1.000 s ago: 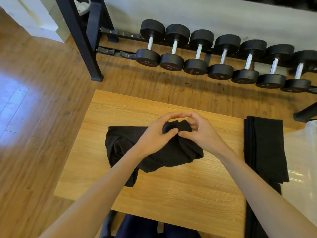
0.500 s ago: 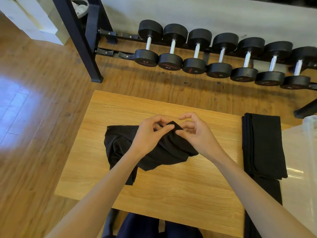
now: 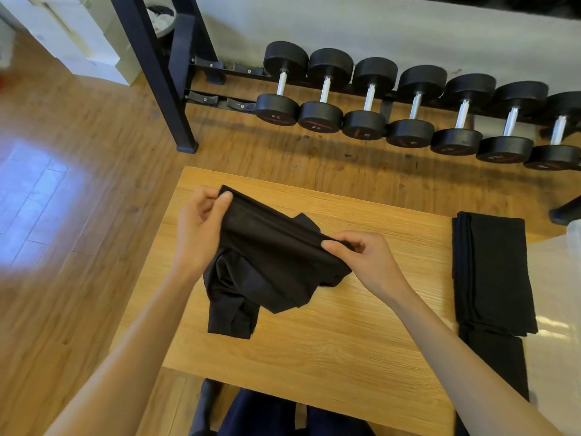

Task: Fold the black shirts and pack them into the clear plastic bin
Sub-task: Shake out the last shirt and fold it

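A crumpled black shirt [image 3: 267,272] lies on the wooden table [image 3: 330,347], its upper edge lifted and stretched between my hands. My left hand [image 3: 201,228] pinches one end of that edge near the table's far left corner. My right hand [image 3: 364,259] pinches the other end toward the table's middle. The rest of the shirt hangs bunched below them, with a flap reaching toward me. A folded black shirt [image 3: 493,272] rests at the table's right edge, partly over the clear plastic bin [image 3: 559,309] at the far right.
A row of black dumbbells [image 3: 408,108] sits on a low rack beyond the table. A dark rack upright [image 3: 157,73] stands at the back left. Wooden floor surrounds the table. My dark-clothed legs [image 3: 267,416] show below the table's near edge.
My hands, close together on the bunched shirt before, have drawn apart: the left went up and to the left, the right slightly right, stretching the shirt's edge between them.
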`<state>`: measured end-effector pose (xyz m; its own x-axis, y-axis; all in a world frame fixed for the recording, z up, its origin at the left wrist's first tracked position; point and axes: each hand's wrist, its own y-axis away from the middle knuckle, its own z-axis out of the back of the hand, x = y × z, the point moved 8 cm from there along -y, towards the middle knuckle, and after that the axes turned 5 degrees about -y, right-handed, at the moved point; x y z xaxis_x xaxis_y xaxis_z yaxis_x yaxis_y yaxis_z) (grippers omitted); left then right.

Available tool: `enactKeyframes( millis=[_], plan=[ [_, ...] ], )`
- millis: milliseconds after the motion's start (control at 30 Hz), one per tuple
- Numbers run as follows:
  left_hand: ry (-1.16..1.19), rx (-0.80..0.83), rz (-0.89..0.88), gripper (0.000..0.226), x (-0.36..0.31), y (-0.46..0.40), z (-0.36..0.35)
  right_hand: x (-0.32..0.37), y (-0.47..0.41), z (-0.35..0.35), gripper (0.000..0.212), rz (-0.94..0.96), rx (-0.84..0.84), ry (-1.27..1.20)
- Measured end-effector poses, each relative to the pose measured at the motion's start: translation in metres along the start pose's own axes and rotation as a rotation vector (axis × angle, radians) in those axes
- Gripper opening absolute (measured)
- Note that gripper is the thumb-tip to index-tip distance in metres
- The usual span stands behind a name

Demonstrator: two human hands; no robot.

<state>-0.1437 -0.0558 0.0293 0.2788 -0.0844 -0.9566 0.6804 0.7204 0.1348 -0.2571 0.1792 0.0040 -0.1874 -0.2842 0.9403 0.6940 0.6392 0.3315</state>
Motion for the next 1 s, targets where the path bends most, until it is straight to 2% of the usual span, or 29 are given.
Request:
enactKeyframes(
  millis=[267,500,600,767,900,1000],
  plan=[
    [-0.074,-0.188,0.044,0.021,0.017,-0.006,0.053,-0.006,0.007,0.009,0.01,-0.015,0.025,0.037],
    [-0.017,-0.098,0.138,0.015,0.024,0.002,0.031,0.0,0.014,0.046,0.008,-0.043,-0.1,0.046],
    [0.022,-0.048,0.173,0.019,0.023,0.007,0.011,0.009,0.02,0.07,0.012,-0.033,-0.149,0.06],
    [0.091,0.011,0.184,0.02,0.018,0.013,-0.013,0.015,0.03,0.103,0.005,-0.039,-0.158,0.137],
    [0.093,-0.032,0.18,0.021,0.019,0.008,-0.008,0.007,0.025,0.102,0.008,-0.052,-0.116,0.23],
    [0.071,-0.105,0.206,0.018,0.03,-0.002,0.011,-0.004,0.017,0.091,0.006,-0.075,-0.074,0.207]
  ],
)
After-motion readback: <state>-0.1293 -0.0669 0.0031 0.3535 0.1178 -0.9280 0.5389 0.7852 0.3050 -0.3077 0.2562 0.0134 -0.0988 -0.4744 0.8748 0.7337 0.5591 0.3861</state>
